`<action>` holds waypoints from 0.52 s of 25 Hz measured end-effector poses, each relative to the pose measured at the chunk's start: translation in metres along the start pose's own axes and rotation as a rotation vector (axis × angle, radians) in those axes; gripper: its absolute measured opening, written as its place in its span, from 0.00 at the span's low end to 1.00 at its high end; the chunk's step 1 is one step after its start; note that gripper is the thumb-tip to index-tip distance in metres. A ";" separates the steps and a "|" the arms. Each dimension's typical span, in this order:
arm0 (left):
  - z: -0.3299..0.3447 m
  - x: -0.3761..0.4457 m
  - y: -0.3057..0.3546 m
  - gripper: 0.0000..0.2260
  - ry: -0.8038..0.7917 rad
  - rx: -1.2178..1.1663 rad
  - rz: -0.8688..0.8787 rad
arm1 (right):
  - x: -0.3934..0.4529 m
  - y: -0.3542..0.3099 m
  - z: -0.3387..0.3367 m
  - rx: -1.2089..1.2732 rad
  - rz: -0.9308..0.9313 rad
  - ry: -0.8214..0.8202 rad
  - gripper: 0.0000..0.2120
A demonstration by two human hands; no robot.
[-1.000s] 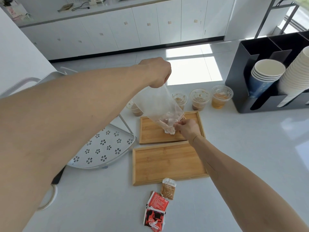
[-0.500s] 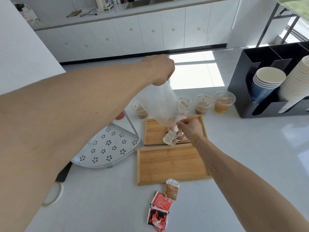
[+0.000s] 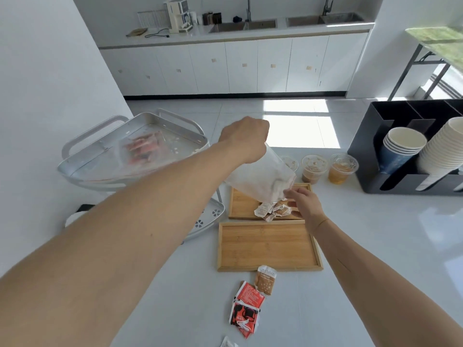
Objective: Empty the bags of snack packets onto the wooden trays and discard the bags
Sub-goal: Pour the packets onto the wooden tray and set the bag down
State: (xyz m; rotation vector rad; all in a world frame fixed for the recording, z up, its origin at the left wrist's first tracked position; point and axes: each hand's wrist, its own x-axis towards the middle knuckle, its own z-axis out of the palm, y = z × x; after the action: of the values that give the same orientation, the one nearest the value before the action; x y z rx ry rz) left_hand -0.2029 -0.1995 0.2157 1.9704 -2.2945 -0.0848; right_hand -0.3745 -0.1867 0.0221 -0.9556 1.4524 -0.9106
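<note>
My left hand (image 3: 244, 137) grips the upper end of a clear plastic bag (image 3: 260, 177) held upside down over the far wooden tray (image 3: 238, 204). My right hand (image 3: 302, 202) pinches the bag's lower open edge. Several small brown and white snack packets (image 3: 271, 210) lie in a heap on that tray under the bag's mouth. The near wooden tray (image 3: 269, 246) has nothing on it. Another clear bag with red packets (image 3: 142, 149) lies on the top shelf of the metal rack.
A white two-tier metal rack (image 3: 75, 156) stands at the left. Three lidded drink cups (image 3: 314, 169) sit behind the trays. A black organiser with paper cups (image 3: 400, 146) is at the right. Loose red and brown packets (image 3: 246, 301) lie on the counter in front.
The bag has been lifted and tipped further, and more packets have dropped onto the far tray. My head has risen, bringing the rack's top shelf into view.
</note>
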 end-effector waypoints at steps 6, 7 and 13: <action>0.055 -0.092 -0.048 0.09 0.133 -0.290 -0.236 | -0.047 0.007 -0.003 0.030 0.026 -0.023 0.08; 0.063 -0.107 -0.060 0.08 0.139 -0.339 -0.279 | -0.054 0.009 0.001 0.041 0.047 -0.052 0.07; 0.110 -0.214 -0.145 0.12 0.116 -0.591 -0.563 | -0.104 0.037 0.059 0.108 0.200 -0.410 0.03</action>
State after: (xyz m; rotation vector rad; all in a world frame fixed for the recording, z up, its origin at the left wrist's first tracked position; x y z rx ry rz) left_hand -0.0429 -0.0141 0.0786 2.1171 -1.3562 -0.5975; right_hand -0.3124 -0.0775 0.0212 -0.8413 1.1137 -0.5975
